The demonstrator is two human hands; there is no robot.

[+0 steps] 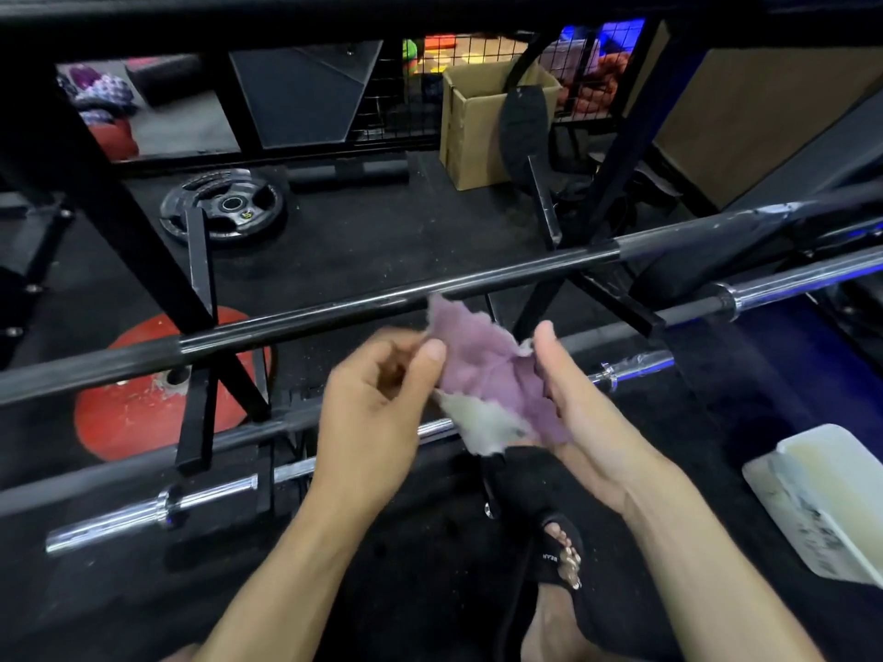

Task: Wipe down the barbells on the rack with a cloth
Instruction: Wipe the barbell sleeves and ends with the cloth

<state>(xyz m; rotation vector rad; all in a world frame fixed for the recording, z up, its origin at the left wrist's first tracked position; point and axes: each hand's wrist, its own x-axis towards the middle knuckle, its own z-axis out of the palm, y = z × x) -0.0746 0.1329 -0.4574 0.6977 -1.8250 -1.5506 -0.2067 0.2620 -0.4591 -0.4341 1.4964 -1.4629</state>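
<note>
- My left hand [377,398] and right hand [580,403] are a little apart at the centre of the frame, with the purple cloth [482,375] between them.
- My left thumb and fingers pinch the cloth's upper left edge; the cloth lies against my right palm, right thumb up beside it, fingers fairly straight.
- The cloth is crumpled, purple with a pale patch at its lower end, and touches no bar.
- The dark barbell [382,303] runs across the frame just above my hands, resting on the black rack [143,260].
- A chrome barbell [157,508] lies lower left, below that one.
- A red plate [138,413] sits at left, a black plate [224,207] upper left, a cardboard box [473,126] at top centre.
- My sandalled foot [559,556] shows at the bottom.
</note>
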